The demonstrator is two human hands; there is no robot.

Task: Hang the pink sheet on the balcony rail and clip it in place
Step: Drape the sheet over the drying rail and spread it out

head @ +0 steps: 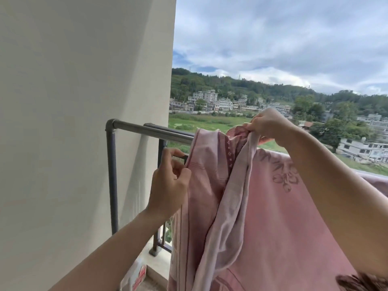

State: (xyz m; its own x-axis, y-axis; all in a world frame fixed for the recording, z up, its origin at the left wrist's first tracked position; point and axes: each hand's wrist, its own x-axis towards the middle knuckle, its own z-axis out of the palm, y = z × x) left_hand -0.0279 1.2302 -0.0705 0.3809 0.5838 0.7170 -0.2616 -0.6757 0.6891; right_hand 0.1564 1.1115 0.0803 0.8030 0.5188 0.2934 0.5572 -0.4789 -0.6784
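Pink sheet (294, 206) draped over rail (151, 131); right hand (270, 124) grips bunched top fold lifted above it, left hand (170, 183) pinches side edge, probably to spread cloth flat before clipping; no clip seen.

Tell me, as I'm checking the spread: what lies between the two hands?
Head view: the pink sheet, its bunched folds running from the left hand pinching its edge up to the right hand gripping its top.

The left grip (168, 183) pinches the pink sheet (283, 217) low, the right grip (270, 124) clutches it higher, arm raised.
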